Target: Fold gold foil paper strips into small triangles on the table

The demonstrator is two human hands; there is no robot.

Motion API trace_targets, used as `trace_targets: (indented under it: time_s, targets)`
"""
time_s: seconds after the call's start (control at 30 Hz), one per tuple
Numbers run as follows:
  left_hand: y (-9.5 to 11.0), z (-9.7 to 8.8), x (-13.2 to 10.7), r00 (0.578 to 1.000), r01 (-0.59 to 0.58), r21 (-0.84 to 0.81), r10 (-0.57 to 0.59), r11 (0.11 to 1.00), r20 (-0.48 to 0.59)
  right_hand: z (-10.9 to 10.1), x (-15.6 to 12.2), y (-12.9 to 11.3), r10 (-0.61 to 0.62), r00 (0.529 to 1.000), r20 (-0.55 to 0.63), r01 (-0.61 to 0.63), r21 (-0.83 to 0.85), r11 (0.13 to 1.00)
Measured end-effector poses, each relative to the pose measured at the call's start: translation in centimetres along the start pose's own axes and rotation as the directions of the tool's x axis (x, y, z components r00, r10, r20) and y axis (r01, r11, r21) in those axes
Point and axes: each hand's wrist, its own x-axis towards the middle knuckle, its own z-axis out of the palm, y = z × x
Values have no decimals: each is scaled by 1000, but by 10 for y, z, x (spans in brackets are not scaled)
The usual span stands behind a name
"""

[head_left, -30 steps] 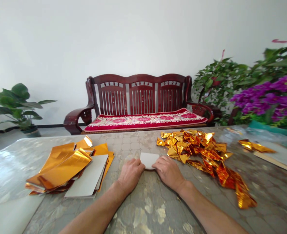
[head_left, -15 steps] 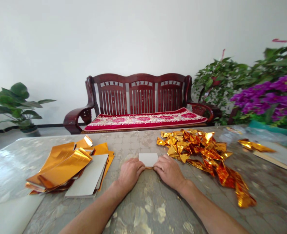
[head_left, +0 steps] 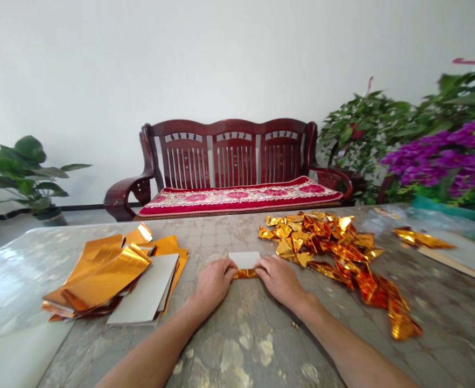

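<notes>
Between my hands lies a sheet of gold foil paper (head_left: 244, 260), its white back up and its near edge folded over into a gold strip. My left hand (head_left: 216, 280) pinches the left end of that fold, fingers closed. At the right end, my right hand (head_left: 278, 280) grips the same fold, fingers bent and pressed together. Left of my hands is a loose stack of gold foil sheets (head_left: 100, 275), with some white backs showing. To the right, folded gold foil pieces (head_left: 322, 242) lie heaped, a few trailing toward me.
A patterned table (head_left: 237, 345) spreads under everything. Clear plastic wrap (head_left: 386, 218), a pale board (head_left: 459, 256) and purple flowers (head_left: 443, 159) are at the right. Beyond the table stands a dark wooden bench (head_left: 233, 156) with a red cushion. A potted plant (head_left: 31, 172) is far left.
The near edge of the sheet has been turned up and over, so a wider gold strip now shows between my fingers. Both hands stay at the sheet's sides.
</notes>
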Motion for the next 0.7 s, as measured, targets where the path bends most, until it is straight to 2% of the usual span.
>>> trace_targets:
  time_s: [0.17,0.33,0.7]
  targets:
    - [5,-2,1,999,40,70,-40,997,-4,0,2,-2,35,999,-5,-35,-10,999]
    - [6,-1,3,998,67,45,-67,997,-3,0,2,-2,31,1000,1,-31,-20,999]
    - [4,3,5,999,54,51,-54,997,-7,-1,3,-4,22,1000,11,-21,-67,998]
